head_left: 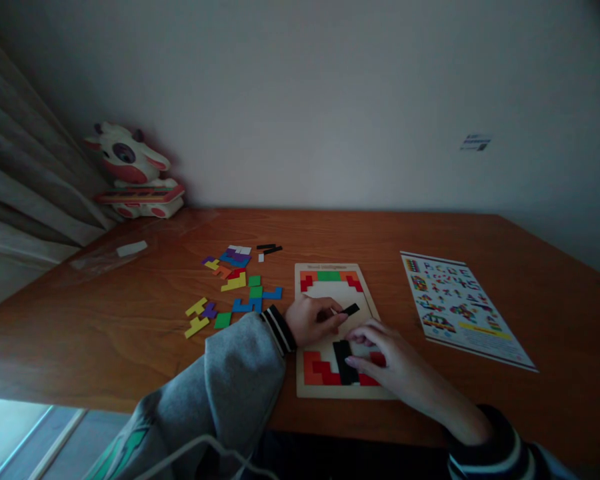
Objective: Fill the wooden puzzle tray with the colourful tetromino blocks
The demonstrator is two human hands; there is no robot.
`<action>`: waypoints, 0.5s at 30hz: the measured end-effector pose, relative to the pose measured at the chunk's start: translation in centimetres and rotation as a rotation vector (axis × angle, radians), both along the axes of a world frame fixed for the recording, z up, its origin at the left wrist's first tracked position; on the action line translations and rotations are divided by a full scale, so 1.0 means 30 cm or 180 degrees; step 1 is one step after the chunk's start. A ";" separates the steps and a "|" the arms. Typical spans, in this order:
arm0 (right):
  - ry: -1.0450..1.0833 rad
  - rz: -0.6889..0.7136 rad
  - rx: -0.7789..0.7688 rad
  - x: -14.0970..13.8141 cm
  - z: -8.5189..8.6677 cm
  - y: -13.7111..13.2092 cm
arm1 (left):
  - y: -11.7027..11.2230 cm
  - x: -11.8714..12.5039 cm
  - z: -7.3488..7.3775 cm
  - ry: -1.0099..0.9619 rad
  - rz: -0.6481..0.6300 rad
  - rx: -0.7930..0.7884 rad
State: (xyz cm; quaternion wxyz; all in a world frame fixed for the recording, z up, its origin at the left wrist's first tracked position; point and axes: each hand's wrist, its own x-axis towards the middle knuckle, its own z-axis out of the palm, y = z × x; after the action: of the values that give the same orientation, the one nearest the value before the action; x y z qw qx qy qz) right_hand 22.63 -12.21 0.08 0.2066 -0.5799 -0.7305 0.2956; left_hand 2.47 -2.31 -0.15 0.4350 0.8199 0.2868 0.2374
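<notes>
My left hand (316, 320) is closed in a pinch around a small black strip-shaped block (351, 309), which it holds tilted above the middle of the puzzle board (340, 393). My right hand (380, 348) hovers low over the board's lower right, thumb and fingers apart. Its fingertips are close to upright black blocks (344, 363) set in the board; whether they touch is unclear. Red blocks (329, 375) and an orange-red block (310, 368) lie left of the black ones. Along the top are a green block (329, 276) and more red pieces. My hands partly cover the board.
Loose coloured blocks (234, 282) lie left of the board, with thin black strips (270, 249) farther back. A printed pattern sheet (460, 307) is at right. A cow-shaped toy keyboard (135, 175) and a clear plastic bag (110, 257) are at back left. A pale cable (205, 440) crosses my left sleeve.
</notes>
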 end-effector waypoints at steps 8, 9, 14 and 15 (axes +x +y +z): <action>0.0175 0.0053 0.0231 0.007 -0.017 -0.002 | -0.007 -0.004 0.000 0.0074 -0.0165 -0.0110; 0.0177 0.0035 0.0283 0.005 -0.018 -0.002 | -0.007 -0.005 -0.002 0.0068 -0.0176 -0.0145; 0.0167 0.0033 0.0419 -0.011 -0.002 -0.002 | -0.003 -0.009 -0.012 0.0000 -0.0347 -0.0438; 0.0149 0.0014 0.0425 -0.015 0.003 -0.001 | -0.001 -0.010 -0.014 -0.0025 -0.0392 -0.0493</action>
State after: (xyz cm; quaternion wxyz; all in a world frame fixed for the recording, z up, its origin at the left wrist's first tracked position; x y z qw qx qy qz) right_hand 22.17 -12.25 0.17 0.2611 -0.5562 -0.7448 0.2601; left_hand 2.18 -2.33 -0.59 0.5119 0.7989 0.2517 0.1906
